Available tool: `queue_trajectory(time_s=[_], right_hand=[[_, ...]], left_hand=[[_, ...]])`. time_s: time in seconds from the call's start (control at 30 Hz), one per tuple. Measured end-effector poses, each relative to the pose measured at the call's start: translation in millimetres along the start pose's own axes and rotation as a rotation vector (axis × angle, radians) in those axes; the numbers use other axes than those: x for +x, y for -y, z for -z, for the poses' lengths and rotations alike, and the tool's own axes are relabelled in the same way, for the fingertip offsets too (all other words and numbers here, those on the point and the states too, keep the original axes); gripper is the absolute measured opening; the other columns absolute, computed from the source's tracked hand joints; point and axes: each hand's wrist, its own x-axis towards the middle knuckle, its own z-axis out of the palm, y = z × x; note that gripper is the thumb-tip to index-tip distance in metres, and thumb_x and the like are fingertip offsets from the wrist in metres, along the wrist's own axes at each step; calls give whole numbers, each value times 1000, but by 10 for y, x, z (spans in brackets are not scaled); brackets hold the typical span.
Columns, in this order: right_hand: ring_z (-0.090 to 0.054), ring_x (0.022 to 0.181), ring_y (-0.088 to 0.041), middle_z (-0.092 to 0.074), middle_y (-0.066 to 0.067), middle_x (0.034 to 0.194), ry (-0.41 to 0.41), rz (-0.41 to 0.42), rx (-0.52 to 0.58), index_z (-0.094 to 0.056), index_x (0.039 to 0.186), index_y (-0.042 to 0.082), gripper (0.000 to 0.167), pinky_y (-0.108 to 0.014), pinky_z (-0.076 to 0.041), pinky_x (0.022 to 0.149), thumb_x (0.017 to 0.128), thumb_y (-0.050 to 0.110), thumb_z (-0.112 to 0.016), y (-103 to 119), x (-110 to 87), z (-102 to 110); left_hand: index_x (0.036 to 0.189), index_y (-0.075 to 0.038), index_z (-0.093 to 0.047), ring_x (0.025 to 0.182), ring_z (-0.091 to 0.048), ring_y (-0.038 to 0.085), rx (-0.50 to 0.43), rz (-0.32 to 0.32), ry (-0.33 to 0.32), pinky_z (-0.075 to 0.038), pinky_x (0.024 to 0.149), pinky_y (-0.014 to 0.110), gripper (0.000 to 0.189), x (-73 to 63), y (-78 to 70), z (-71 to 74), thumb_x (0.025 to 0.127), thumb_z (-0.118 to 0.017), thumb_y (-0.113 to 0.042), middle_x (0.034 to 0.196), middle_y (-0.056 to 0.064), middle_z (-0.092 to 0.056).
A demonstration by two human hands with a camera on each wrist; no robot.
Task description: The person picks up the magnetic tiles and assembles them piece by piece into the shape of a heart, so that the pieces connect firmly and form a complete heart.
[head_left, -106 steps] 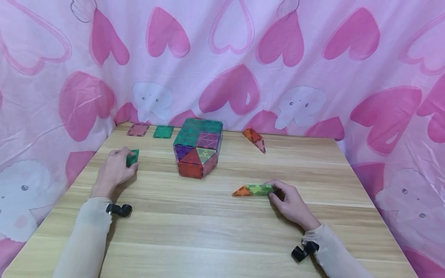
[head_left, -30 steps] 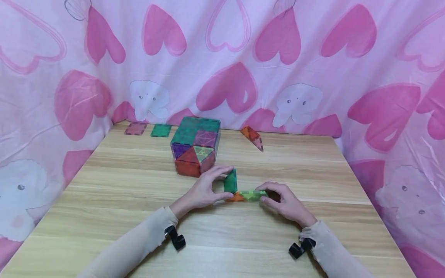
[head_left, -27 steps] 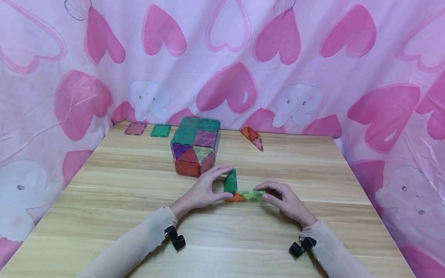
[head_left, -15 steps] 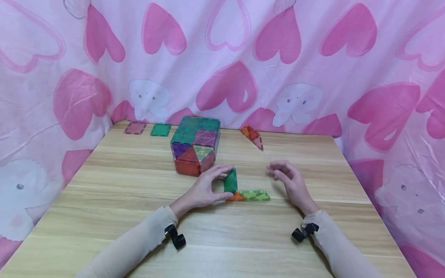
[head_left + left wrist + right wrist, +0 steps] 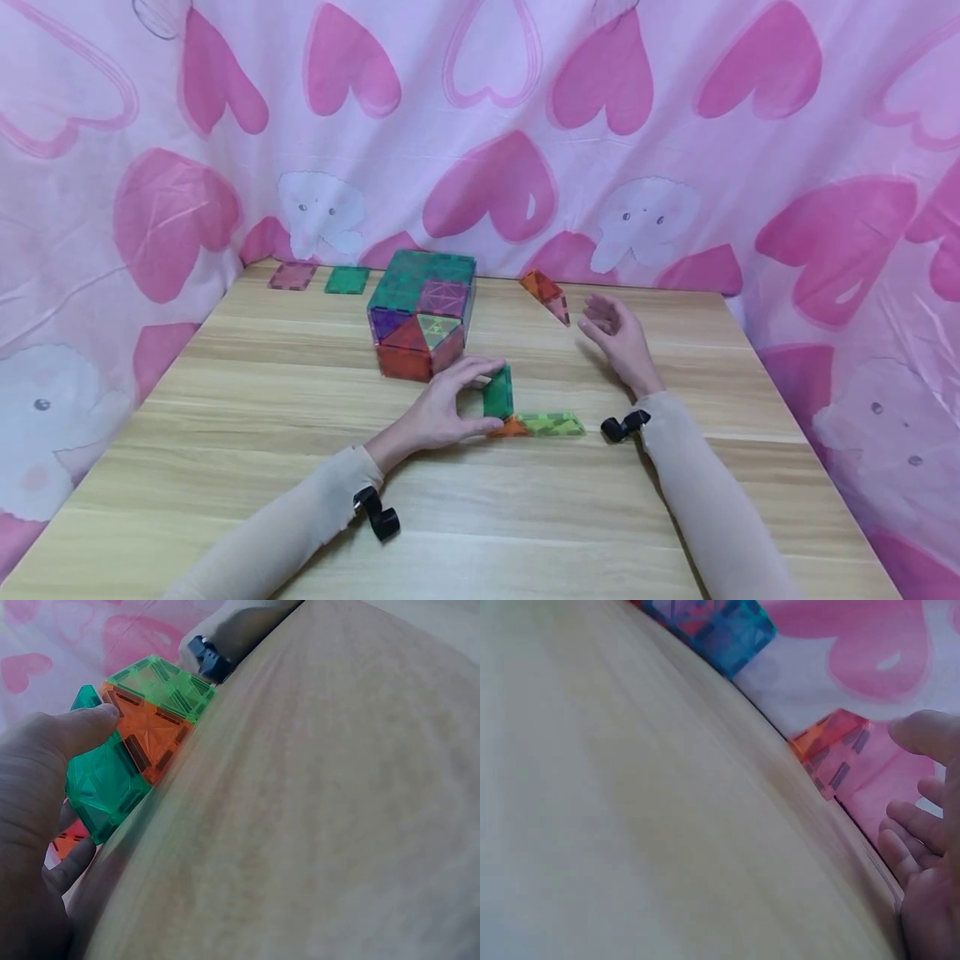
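In the head view my left hand (image 5: 431,410) holds a green magnetic tile (image 5: 498,392) upright between thumb and fingers. Beside it an orange triangular tile (image 5: 513,427) meets a lime-green tile piece (image 5: 551,424), both standing on the table. The left wrist view shows the thumb across the edge where the green tile (image 5: 105,784) and the orange tile (image 5: 150,735) meet. My right hand (image 5: 617,333), fingers loosely bent, holds nothing. It is just right of an orange and pink tile piece (image 5: 546,292), apart from it; the right wrist view also shows this piece (image 5: 836,746).
A box-like structure of magnetic tiles (image 5: 412,287), green on top with a red front, stands left of centre. Flat pink (image 5: 292,276) and green square (image 5: 347,281) tiles lie at the table's back left. A heart-patterned curtain (image 5: 487,125) hangs behind the table.
My left hand brought the green tile from the left to the orange and lime tiles. My right hand let go of the lime tile and moved away toward the back right.
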Motion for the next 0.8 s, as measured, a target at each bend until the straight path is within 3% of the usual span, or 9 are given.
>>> queue_trajectory(time_s=[0.1,0.2,0.33,0.53,0.8], right_hand=[[-55,149,-44,-52,-25,165,15,-19,9,-42,167,0,74,-47,-46,125,104,10,-79,0,80,-35],[-51,153,-44,-48,-25,168,31,-30,33,-37,170,2,82,-53,-42,128,102,10,-82,10,160,-90],[-48,155,-44,-46,-26,170,50,-30,43,-34,172,1,86,-54,-39,130,102,8,-82,22,250,-159],[-51,154,-43,-54,-27,164,81,20,11,-39,170,0,75,-54,-42,128,103,-5,-74,26,385,-262],[-70,132,-41,-73,-25,141,100,38,-180,-47,169,14,75,-56,-50,120,102,-2,-77,-7,528,-358]], left_hand=[[163,-10,-56,132,-69,22,6,-13,-4,-56,115,45,84,2,-5,-6,90,-96,-21,158,4,-59],[163,-12,-56,130,-69,22,10,-20,-13,-57,114,45,84,-2,4,-5,90,-97,-21,157,4,-60],[162,-11,-57,129,-70,23,13,-22,-14,-57,114,47,83,-3,22,-15,90,-96,-22,157,5,-60],[162,-10,-57,129,-69,22,24,-11,-8,-55,115,48,82,5,19,-19,91,-96,-26,158,5,-59],[164,-10,-54,130,-68,19,51,-3,-2,-54,117,46,85,-15,-6,-4,91,-95,-26,158,4,-58]])
